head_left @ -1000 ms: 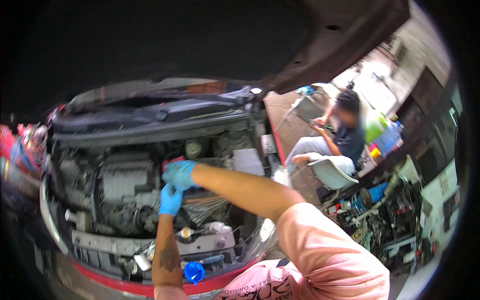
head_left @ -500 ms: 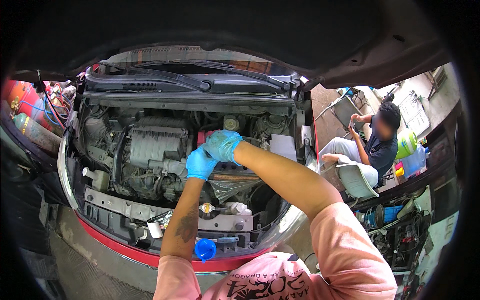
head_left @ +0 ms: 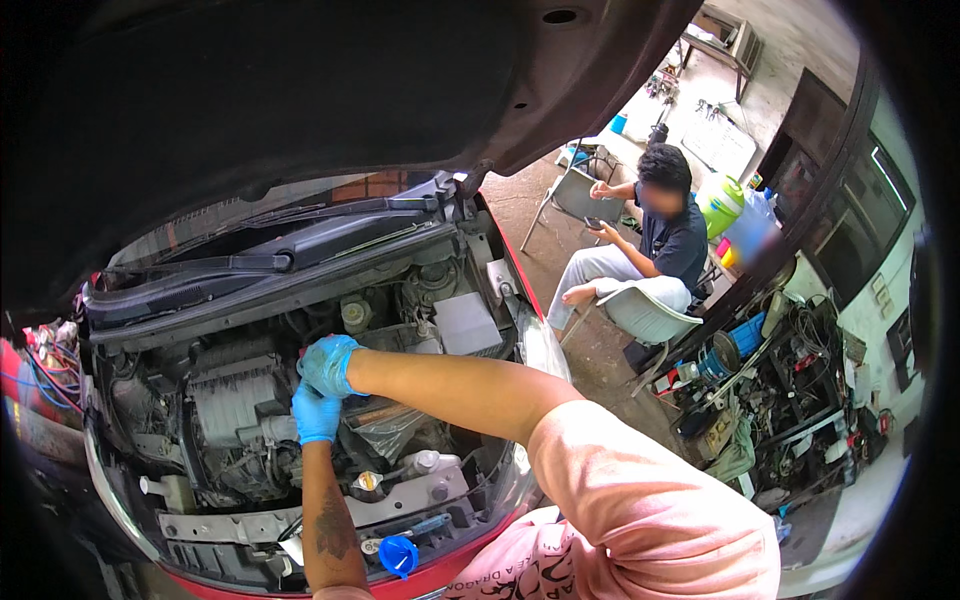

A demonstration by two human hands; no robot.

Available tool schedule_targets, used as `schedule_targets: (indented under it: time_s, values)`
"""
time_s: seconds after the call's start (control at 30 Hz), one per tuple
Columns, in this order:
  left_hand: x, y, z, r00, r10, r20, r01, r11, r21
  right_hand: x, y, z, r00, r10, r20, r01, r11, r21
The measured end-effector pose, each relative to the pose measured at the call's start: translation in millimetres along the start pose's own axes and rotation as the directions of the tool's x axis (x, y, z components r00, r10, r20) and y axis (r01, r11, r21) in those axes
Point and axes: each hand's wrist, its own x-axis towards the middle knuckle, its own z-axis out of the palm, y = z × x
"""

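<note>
Both of my hands wear blue gloves and reach into the open engine bay of a red car. My right hand is curled over something in the middle of the bay, just behind a clear plastic bag. My left hand sits right below it, fingers closed around the same spot. What they grip is hidden by the gloves. The grey engine cover lies to their left. A yellow-capped filler and a white reservoir sit in front of the hands.
The raised dark hood fills the top of the view. A blue funnel rests on the front panel. A seated person holds a phone on a chair to the right. Cluttered shelves of parts stand at far right.
My view has swung right and up, so the hood now covers the top. Both hands stay together at the same spot in the engine bay.
</note>
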Motion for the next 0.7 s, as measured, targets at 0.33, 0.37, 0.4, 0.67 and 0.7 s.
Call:
schedule_targets:
  time_s: [0.33,0.37,0.4,0.67,0.7]
  values:
    - [-10,10,7,0.994,-0.106,0.024,0.099,0.977,0.188,-11,2,2,0.991,0.13,-0.04,-0.123,0.982,0.144]
    - [-10,-2,7,0.998,-0.057,0.025,0.054,0.993,0.107,-5,0,4,0.991,0.135,0.005,-0.135,0.982,0.131]
    - [-8,-13,8,1.0,-0.008,0.02,0.008,1.0,0.025,0,-2,5,0.989,0.139,0.051,-0.144,0.983,0.117]
    - [-23,-60,16,0.972,-0.09,0.218,-0.071,0.769,0.636,-9,17,30,0.957,-0.274,-0.095,0.277,0.961,0.019]
    - [-23,-53,18,0.971,-0.114,0.211,-0.039,0.792,0.609,-20,6,6,0.999,-0.021,0.049,0.011,0.983,0.184]
